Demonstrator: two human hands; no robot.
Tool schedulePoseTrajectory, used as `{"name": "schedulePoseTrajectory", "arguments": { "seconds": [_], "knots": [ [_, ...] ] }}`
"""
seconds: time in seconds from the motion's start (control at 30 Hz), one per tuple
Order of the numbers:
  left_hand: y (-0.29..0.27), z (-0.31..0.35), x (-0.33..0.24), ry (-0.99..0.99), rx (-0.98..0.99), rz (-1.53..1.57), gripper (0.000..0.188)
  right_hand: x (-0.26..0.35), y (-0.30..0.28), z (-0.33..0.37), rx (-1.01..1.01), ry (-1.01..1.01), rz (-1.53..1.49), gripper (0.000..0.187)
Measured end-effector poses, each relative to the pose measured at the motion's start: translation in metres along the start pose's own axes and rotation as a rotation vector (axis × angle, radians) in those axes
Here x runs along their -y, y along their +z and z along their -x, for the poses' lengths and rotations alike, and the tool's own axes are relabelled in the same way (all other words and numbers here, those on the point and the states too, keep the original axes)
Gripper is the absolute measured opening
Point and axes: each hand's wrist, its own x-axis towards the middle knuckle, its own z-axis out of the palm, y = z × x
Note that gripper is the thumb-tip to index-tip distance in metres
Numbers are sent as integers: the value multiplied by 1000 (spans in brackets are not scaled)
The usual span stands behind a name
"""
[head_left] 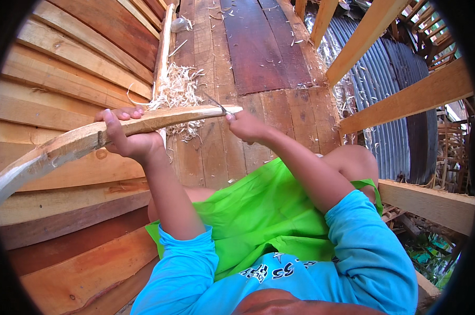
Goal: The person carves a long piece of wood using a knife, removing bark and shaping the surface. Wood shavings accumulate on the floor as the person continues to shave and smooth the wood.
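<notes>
A long, curved piece of pale wood (pixel 169 116) runs from the left rim to the middle of the view. Its right end is whittled thin and whitish. My left hand (pixel 127 134) grips it from below, the thumb up along the near side and fingers showing over the far side. At the thin end, my right hand (pixel 246 127) is closed on a knife. The knife's narrow dark blade (pixel 214 101) lies across the wood and points away to the far left. My fist hides the knife's handle.
Curly wood shavings (pixel 179 89) are heaped on the plank floor (pixel 253 113) against the plank wall (pixel 69 105) at left. A wooden railing (pixel 405 100) stands at right, with corrugated metal sheets (pixel 387 105) beyond it. Bright green cloth (pixel 264 210) covers my lap.
</notes>
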Motion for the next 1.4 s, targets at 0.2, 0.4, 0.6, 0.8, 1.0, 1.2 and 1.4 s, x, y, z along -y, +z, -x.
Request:
{"name": "schedulePoseTrajectory", "arguments": {
  "seconds": [0.2, 0.4, 0.6, 0.8, 1.0, 1.2, 1.4],
  "knots": [
    [0, 8, -2, 14, 101, -51, 25, 36, 19, 29, -155, -447, 161, 45],
    [20, 17, 2, -35, 198, 55, 22, -63, -9, -23, -60, -103, 286, 43],
    [25, 19, 1, 151, -38, -181, 21, 20, 14, 12, -56, -326, 69, 47],
    [24, 8, 1, 124, -232, -162, 21, -22, 2, -10, -51, -117, 6, 48],
    [26, 15, 3, 242, -235, -296, 18, 38, 15, 24, -70, -443, 19, 49],
    [25, 14, 2, 192, -123, -183, 19, -24, -13, -10, 45, 267, 23, 47],
    [30, 23, 2, 267, -233, -396, 22, 36, 19, 25, -113, -447, -55, 52]
  ]
}}
